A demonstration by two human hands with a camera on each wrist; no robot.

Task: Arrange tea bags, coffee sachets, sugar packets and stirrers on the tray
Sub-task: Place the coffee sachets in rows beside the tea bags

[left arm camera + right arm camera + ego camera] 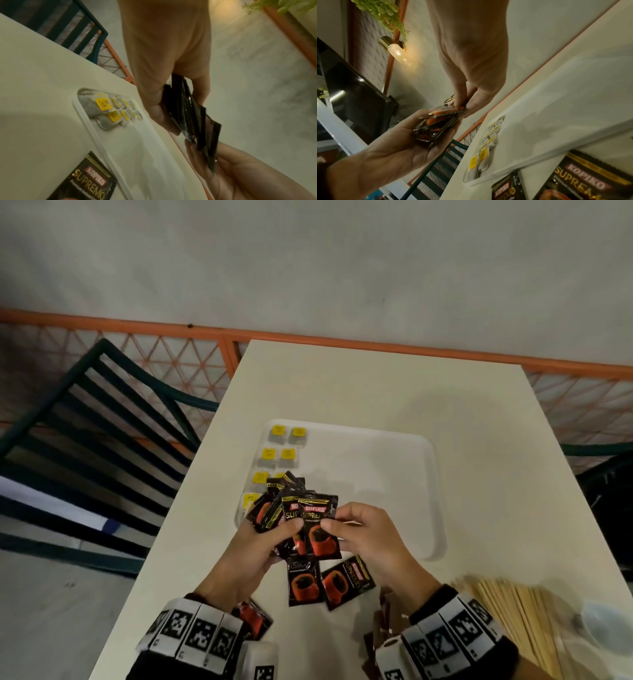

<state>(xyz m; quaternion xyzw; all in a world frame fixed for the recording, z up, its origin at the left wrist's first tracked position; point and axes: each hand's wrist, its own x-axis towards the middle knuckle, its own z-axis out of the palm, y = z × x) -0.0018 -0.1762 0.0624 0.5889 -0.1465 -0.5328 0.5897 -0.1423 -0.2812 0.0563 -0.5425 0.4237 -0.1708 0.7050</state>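
Note:
My left hand (263, 537) grips a fanned stack of black coffee sachets (291, 511) above the tray's near left corner. My right hand (356, 529) pinches the front sachet (320, 529) of that stack between thumb and fingers. The white tray (394, 474) holds several yellow-tagged tea bags (277, 446) in two columns along its left side. Two more coffee sachets (329, 580) lie on the table just before the tray. The left wrist view shows the stack (192, 119) edge-on between both hands. In the right wrist view the stack (435, 127) rests in my left palm.
Wooden stirrers (507, 618) lie in a pile at the near right, beside brown packets (380, 621). Another sachet (251, 618) lies under my left wrist. A dark slatted chair (85, 446) stands left of the white table (479, 412). An orange lattice fence runs behind.

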